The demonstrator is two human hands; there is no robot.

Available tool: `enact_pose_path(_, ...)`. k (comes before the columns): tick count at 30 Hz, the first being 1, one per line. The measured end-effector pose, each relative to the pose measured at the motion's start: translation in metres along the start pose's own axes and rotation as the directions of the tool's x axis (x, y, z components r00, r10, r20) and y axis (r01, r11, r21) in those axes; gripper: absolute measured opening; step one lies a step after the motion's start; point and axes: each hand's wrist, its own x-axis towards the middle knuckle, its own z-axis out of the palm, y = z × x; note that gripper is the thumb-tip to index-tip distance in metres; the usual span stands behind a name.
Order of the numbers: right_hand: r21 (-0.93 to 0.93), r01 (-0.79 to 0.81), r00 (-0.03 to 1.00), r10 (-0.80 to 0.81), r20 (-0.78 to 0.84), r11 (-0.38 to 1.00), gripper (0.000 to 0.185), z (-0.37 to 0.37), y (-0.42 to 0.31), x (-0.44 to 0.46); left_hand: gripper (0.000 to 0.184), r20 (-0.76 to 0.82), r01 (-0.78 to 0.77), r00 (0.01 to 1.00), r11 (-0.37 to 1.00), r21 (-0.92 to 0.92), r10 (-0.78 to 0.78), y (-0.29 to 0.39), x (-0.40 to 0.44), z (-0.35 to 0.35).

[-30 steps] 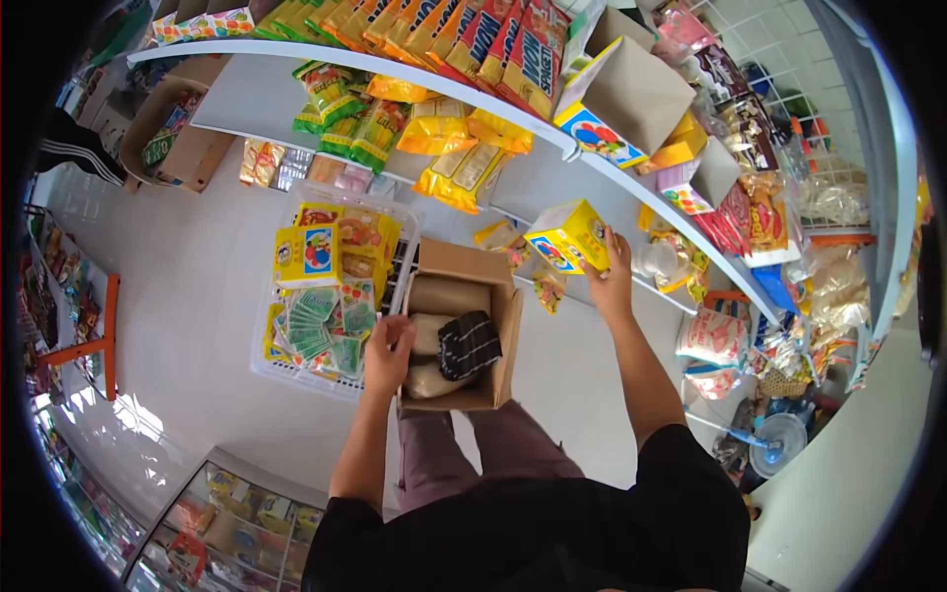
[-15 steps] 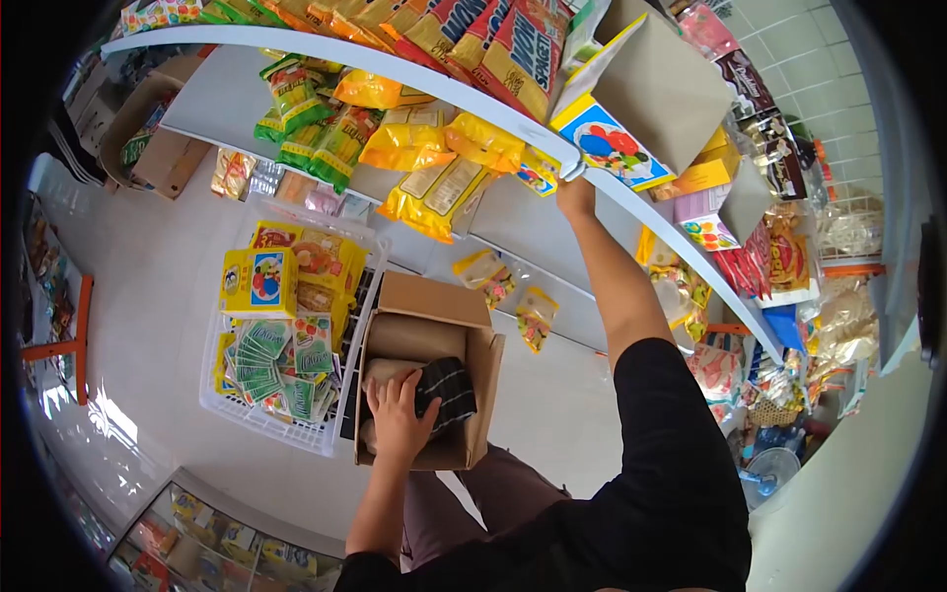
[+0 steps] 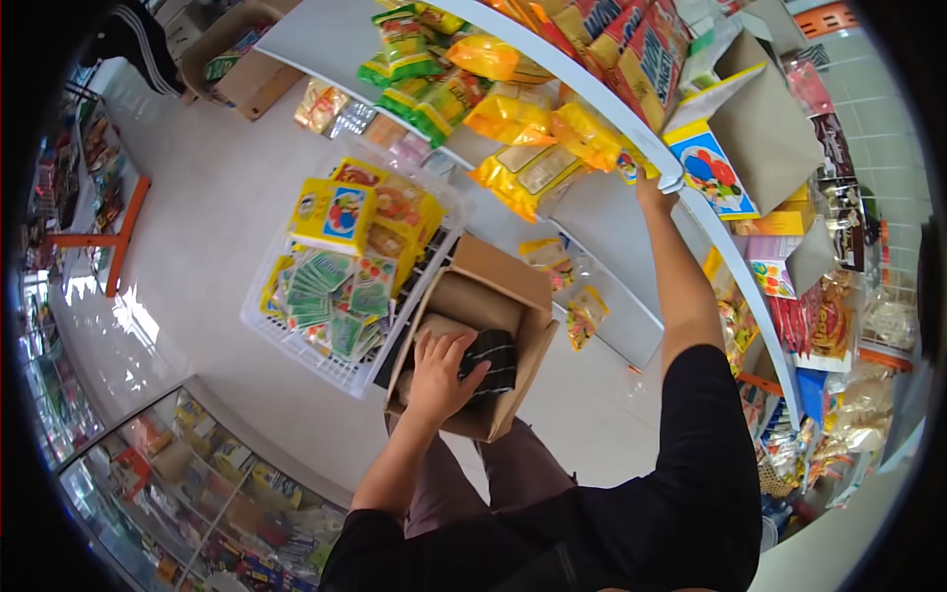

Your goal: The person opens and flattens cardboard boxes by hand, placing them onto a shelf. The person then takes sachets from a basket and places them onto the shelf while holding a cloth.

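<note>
My left hand (image 3: pixel 440 380) rests inside an open cardboard box (image 3: pixel 503 264), fingers spread over a tan rounded thing and a black item with thin white stripes (image 3: pixel 490 363). What these are I cannot make out. My right hand (image 3: pixel 655 194) reaches in beneath the curved edge of the upper shelf (image 3: pixel 742 259). Its fingers are closed at the corner of a small yellow box (image 3: pixel 628 166) with a blue and red picture. The shelf edge hides part of that hand. Yellow packets (image 3: pixel 533 176) lie just left of it.
Left of the cardboard box stands a white plastic basket (image 3: pixel 296 347) with yellow boxes and green sachets. Green packets (image 3: pixel 444 107) lie on the lower shelf. An opened display carton (image 3: pixel 762 128) is on the upper shelf. A glass case (image 3: pixel 197 483) stands at lower left.
The view has swung, so the shelves, basket and cardboard box appear farther right. My left hand stays in the cardboard box, and my right hand stays by the small yellow box under the shelf edge.
</note>
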Motion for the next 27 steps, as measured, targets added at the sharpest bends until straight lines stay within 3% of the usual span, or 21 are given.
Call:
enact_pose_path(1, 0.023, -0.035, 0.998, 0.036, -0.052, 0.999, 0.064, 0.027, 0.016, -0.007, 0.046, -0.031, 0.003, 1.000, 1.000, -0.026, -0.004, -0.001, -0.002, -0.007)
enact_pose_path(2, 0.101, 0.207, 0.954, -0.178, -0.243, 0.973, 0.070, 0.051, 0.025, -0.030, 0.046, -0.068, 0.000, 0.998, 0.999, -0.052, -0.003, -0.004, -0.001, -0.014)
enact_pose_path(3, 0.127, 0.446, 0.825, -0.352, -0.442, 0.886, 0.076, 0.062, 0.034, -0.061, 0.046, -0.070, 0.001, 0.998, 0.999, -0.048, -0.005, -0.011, 0.003, -0.022)
enact_pose_path(5, 0.201, 0.524, 0.836, -0.456, -0.305, 0.828, 0.080, 0.051, 0.009, -0.156, 0.046, -0.141, 0.058, 0.988, 0.996, -0.074, -0.068, -0.027, 0.005, -0.041)
enact_pose_path(7, 0.422, 0.543, 0.824, -0.558, -0.102, 0.726, 0.074, 0.053, -0.007, -0.247, 0.050, -0.236, 0.214, 0.945, 0.973, -0.081, -0.228, -0.046, 0.019, -0.068)
enact_pose_path(8, 0.523, 0.527, 0.789, -0.614, -0.009, 0.670, 0.070, 0.060, -0.012, -0.291, 0.064, -0.347, 0.188, 0.922, 0.982, 0.014, -0.171, -0.070, 0.027, -0.075)
enact_pose_path(10, 0.532, 0.528, 0.666, -0.712, 0.224, 0.662, 0.083, 0.045, -0.042, -0.344, 0.087, -0.401, 0.351, 0.862, 0.936, 0.031, -0.310, -0.113, 0.053, -0.095)
enact_pose_path(12, 0.382, 0.500, 0.677, -0.626, 0.389, 0.778, 0.091, 0.042, -0.072, -0.366, 0.115, -0.452, 0.399, 0.860, 0.865, 0.305, -0.237, -0.145, 0.087, -0.110)
enact_pose_path(13, 0.356, 0.476, 0.718, -0.589, 0.370, 0.804, 0.091, 0.047, -0.086, -0.369, 0.115, -0.431, 0.347, 0.880, 0.890, 0.297, -0.199, -0.156, 0.104, -0.116)
enact_pose_path(16, 0.249, 0.379, 0.819, -0.448, 0.359, 0.891, 0.085, 0.078, -0.113, -0.367, 0.137, -0.127, 0.529, 0.838, 0.734, 0.425, -0.530, -0.187, 0.145, -0.129)
enact_pose_path(17, 0.148, 0.338, 0.834, -0.369, 0.410, 0.929, 0.079, 0.090, -0.117, -0.362, 0.137, -0.113, 0.497, 0.858, 0.757, 0.425, -0.500, -0.184, 0.155, -0.134)
enact_pose_path(18, 0.048, 0.299, 0.842, -0.287, 0.457, 0.953, 0.073, 0.094, -0.120, -0.359, 0.140, 0.004, 0.512, 0.806, 0.699, 0.500, -0.592, -0.181, 0.164, -0.138)
enact_pose_path(20, 0.052, 0.268, 0.860, -0.264, 0.437, 0.962, 0.065, 0.087, -0.124, -0.362, 0.145, 0.143, 0.483, 0.700, 0.611, 0.627, -0.700, -0.177, 0.173, -0.145)
enact_pose_path(22, 0.103, 0.267, 0.876, -0.286, 0.388, 0.958, 0.050, 0.081, -0.127, -0.372, 0.145, 0.163, 0.437, 0.719, 0.621, 0.651, -0.676, -0.170, 0.172, -0.153)
enact_pose_path(25, 0.220, 0.181, 0.927, -0.241, 0.286, 0.959, 0.049, 0.062, -0.127, -0.393, 0.146, 0.175, 0.386, 0.751, 0.638, 0.666, -0.637, -0.173, 0.178, -0.153)
enact_pose_path(27, 0.249, 0.151, 0.953, -0.207, 0.220, 0.957, 0.049, 0.036, -0.134, -0.404, 0.147, 0.237, 0.405, 0.721, 0.674, 0.618, -0.651, -0.183, 0.184, -0.151)
